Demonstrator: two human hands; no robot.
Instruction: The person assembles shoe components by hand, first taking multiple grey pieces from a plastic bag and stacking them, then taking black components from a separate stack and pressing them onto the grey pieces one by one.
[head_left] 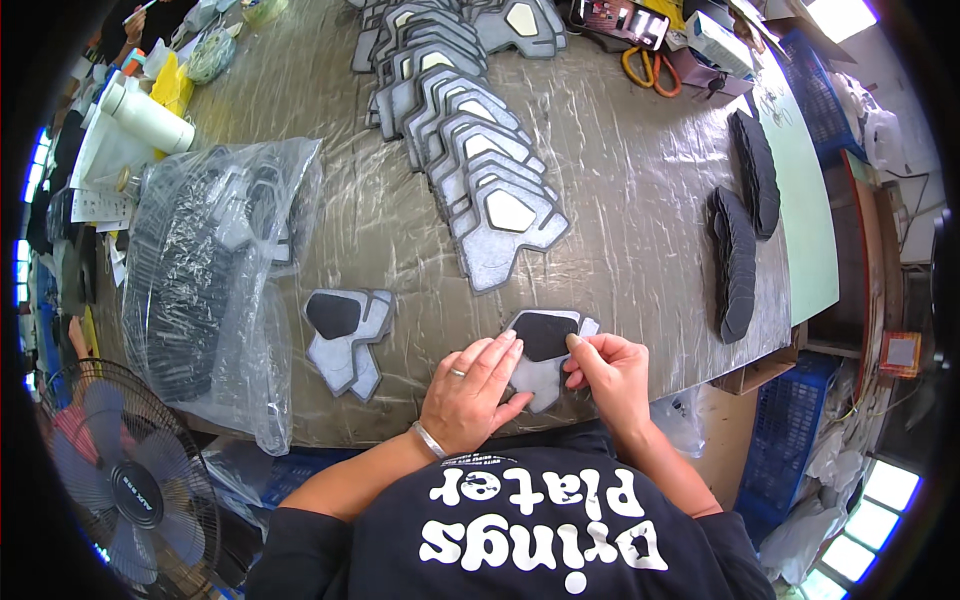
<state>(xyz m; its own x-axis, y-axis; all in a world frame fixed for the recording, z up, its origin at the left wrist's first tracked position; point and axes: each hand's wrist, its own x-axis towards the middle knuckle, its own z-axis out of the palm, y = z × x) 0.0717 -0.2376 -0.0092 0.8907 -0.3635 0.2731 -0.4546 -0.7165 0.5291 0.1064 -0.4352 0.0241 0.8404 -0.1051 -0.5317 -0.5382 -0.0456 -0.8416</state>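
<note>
At the table's near edge lies a grey felt-like cut piece [540, 384] with a dark border, and on it a black angular patch [545, 337]. My left hand [470, 395], a ring on one finger, rests with its fingers stretched flat along the left side of the piece. Thumb and forefinger of my right hand [608, 375] pinch at the patch's right corner; the other fingers curl under. To the left lies a similar grey piece [345, 362] with its own black patch [333, 315]. An overlapping row of grey pieces [490, 165], several showing cream patches, runs away toward the far side.
A clear plastic bag [215, 290] of dark pieces covers the table's left. Two stacks of black patches [735, 265] lie at right. Orange-handled scissors [650, 75], a phone [620, 22] and a white bottle [148, 117] stand farther off. A fan [135, 490] is at lower left.
</note>
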